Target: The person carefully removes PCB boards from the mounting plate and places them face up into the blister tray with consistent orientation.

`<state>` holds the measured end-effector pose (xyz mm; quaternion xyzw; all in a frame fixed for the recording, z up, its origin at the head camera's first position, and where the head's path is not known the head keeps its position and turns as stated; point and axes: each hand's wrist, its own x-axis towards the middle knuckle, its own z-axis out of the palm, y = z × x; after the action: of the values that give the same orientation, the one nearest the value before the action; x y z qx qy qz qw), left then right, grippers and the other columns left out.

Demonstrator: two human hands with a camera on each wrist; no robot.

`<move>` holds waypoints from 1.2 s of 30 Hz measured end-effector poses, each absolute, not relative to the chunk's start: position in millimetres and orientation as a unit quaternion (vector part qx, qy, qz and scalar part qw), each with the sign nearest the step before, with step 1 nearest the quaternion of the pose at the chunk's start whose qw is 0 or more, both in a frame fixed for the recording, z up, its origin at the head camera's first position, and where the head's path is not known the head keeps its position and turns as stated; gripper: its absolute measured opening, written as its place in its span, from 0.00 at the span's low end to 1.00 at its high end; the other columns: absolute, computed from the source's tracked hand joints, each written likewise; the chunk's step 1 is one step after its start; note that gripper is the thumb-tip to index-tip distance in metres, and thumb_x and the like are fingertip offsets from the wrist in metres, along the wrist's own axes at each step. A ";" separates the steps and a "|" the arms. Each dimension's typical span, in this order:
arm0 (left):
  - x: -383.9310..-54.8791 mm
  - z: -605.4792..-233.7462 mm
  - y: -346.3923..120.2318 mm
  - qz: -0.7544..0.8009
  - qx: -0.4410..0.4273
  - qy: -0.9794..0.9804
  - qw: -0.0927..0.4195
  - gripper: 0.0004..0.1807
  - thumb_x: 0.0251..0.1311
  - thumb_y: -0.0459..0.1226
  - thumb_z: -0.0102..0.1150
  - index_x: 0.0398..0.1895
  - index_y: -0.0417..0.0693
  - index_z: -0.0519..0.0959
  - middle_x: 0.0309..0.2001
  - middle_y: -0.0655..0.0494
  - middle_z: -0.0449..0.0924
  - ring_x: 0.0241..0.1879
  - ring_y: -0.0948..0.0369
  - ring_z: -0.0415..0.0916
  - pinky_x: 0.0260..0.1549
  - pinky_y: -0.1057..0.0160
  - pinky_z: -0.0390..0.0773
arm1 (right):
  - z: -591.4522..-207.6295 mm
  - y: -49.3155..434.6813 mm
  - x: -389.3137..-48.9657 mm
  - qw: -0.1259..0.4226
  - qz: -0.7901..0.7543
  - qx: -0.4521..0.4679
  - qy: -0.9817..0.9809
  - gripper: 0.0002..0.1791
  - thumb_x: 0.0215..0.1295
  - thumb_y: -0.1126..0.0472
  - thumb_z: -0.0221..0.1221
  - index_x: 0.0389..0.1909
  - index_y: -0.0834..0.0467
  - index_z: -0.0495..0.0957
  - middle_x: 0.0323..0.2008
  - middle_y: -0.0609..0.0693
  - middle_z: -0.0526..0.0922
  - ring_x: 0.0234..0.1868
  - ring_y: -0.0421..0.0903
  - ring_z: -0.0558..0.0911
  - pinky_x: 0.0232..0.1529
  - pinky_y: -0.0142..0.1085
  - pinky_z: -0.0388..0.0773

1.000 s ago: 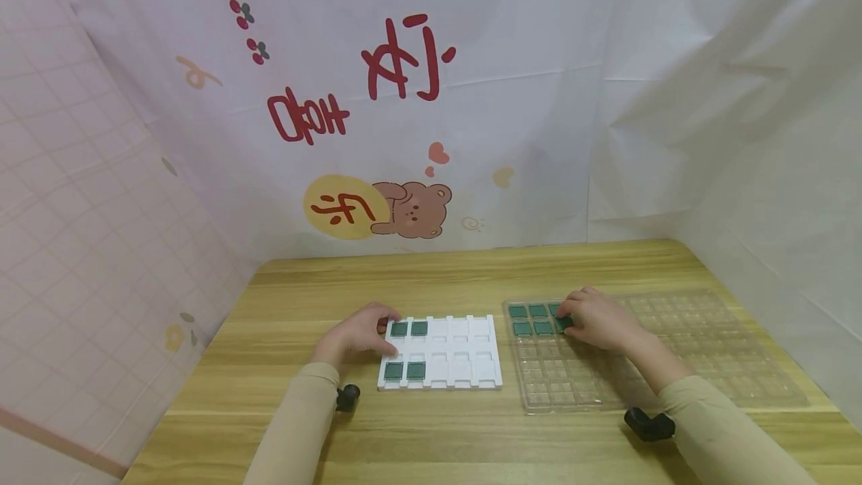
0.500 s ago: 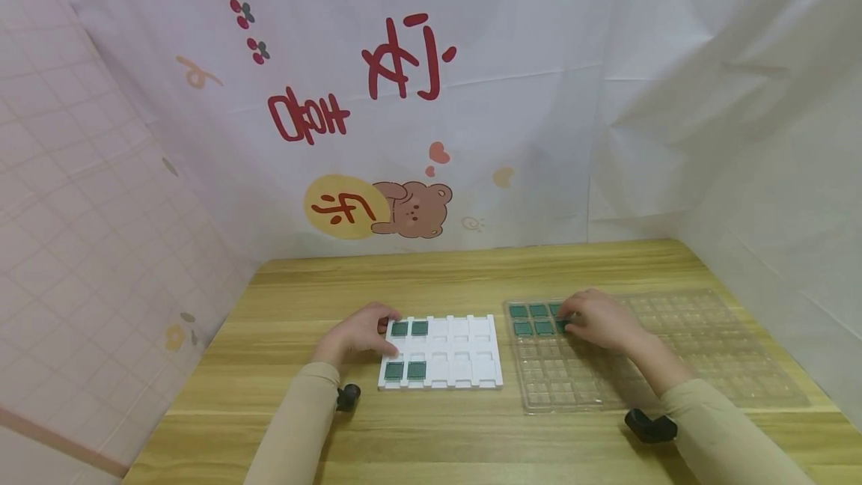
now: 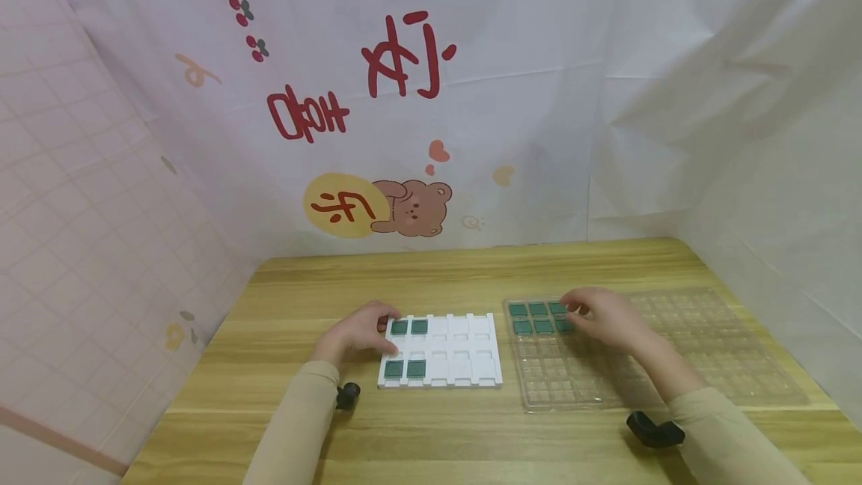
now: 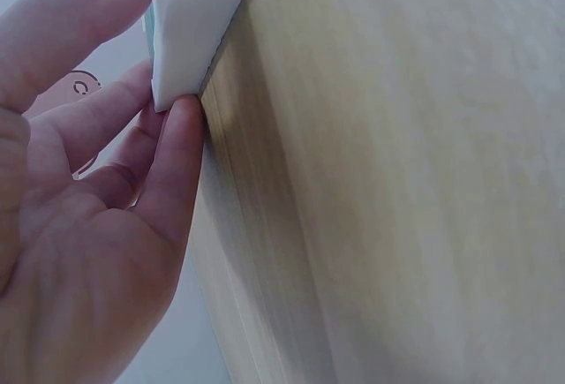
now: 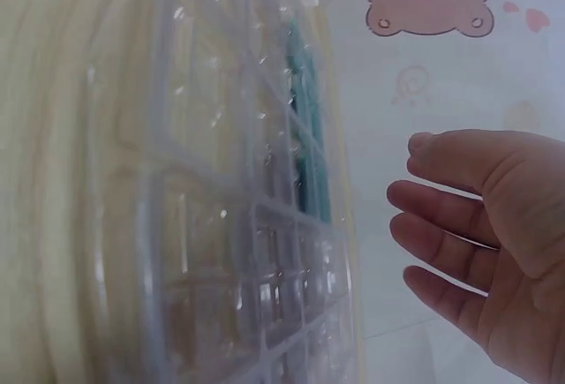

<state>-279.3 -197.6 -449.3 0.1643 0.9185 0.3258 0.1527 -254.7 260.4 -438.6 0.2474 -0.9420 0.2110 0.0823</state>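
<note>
My left hand [image 3: 362, 331] holds the left end of a white slotted tray [image 3: 461, 344], thumb and fingers at its edge; the left wrist view shows fingertips [image 4: 183, 119] against the tray's corner. In that tray lie two square green chips [image 3: 409, 327] in the back row and two more green chips [image 3: 405, 370] in the front row. My right hand [image 3: 606, 318] hovers over a clear plastic tray [image 3: 680, 350], nothing between its fingers. Close to those fingertips sit several green chips [image 3: 533, 326] in the clear tray's far left pockets. In the right wrist view the fingers [image 5: 441, 207] are parted and loosely bent.
Both trays lie on a wood-grain table [image 3: 417, 432], a narrow strip of wood between them. Behind stands a white printed curtain [image 3: 525, 96] with a bear and red characters. Black wrist cameras [image 3: 653, 429] are strapped at both sleeves.
My right hand has let go of the near-row green chip in the third column and risen slightly off it; the chip now shows in its pocket. The left hand stays put.
</note>
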 end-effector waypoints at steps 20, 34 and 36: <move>-279.1 -449.0 -197.6 0.332 0.159 0.917 0.153 0.35 0.40 0.34 0.82 0.56 0.41 0.78 0.53 0.51 0.73 0.50 0.56 0.71 0.57 0.51 0.71 | -423.1 227.8 -238.2 0.140 0.295 0.244 -0.913 0.12 0.63 0.66 0.65 0.47 0.61 0.83 0.35 0.44 0.83 0.35 0.41 0.81 0.38 0.41 0.81; -281.0 -450.5 -198.0 0.331 0.158 0.917 0.156 0.34 0.40 0.35 0.82 0.55 0.41 0.78 0.52 0.52 0.74 0.50 0.56 0.71 0.57 0.51 0.72 | -427.7 204.3 -235.9 0.153 0.317 0.265 -0.898 0.15 0.59 0.69 0.67 0.47 0.62 0.82 0.35 0.45 0.82 0.32 0.39 0.79 0.34 0.36 0.80; -280.6 -450.4 -197.9 0.332 0.157 0.917 0.156 0.34 0.40 0.34 0.82 0.55 0.41 0.78 0.53 0.52 0.74 0.50 0.56 0.71 0.57 0.51 0.72 | -428.8 199.5 -236.0 0.149 0.323 0.267 -0.896 0.15 0.59 0.69 0.67 0.48 0.63 0.82 0.35 0.46 0.82 0.33 0.40 0.79 0.35 0.36 0.80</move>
<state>-280.6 -197.9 -450.4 0.1574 0.9170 0.3316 0.1562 -236.0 199.5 -428.8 0.2670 -0.8956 0.3229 0.1493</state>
